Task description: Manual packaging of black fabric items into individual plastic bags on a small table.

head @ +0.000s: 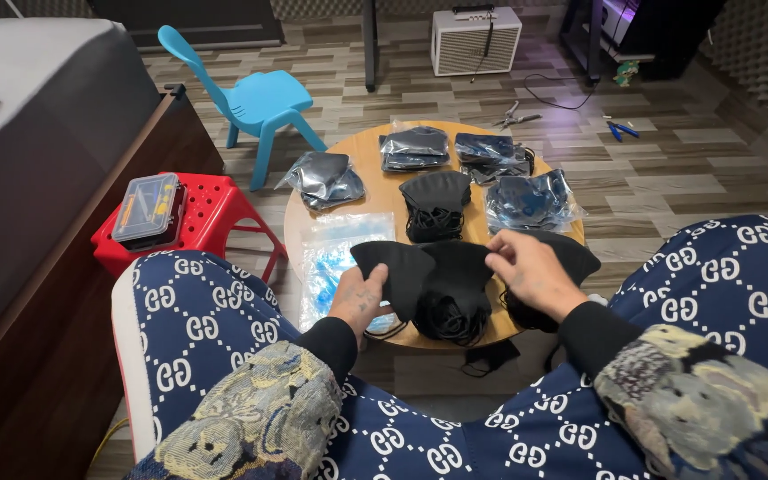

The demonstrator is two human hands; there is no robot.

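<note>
A black mask (pixel 399 271) was pinched between both hands (pixel 359 300) (pixel 531 274) at the table's (pixel 375 156) six o'clock, bagged masks (pixel 414 147) stacked at twelve, loose ones (pixel 436 203) left unbagged.

Black fabric masks (pixel 437 280) lie piled, overlapping, at the round table's (pixel 375 160) near edge.

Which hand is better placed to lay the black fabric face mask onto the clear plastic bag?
Probably the left hand: it already grips the black fabric face mask right beside the clear plastic bag. The right hand sits farther right, fingering the dark mask pile.
</note>
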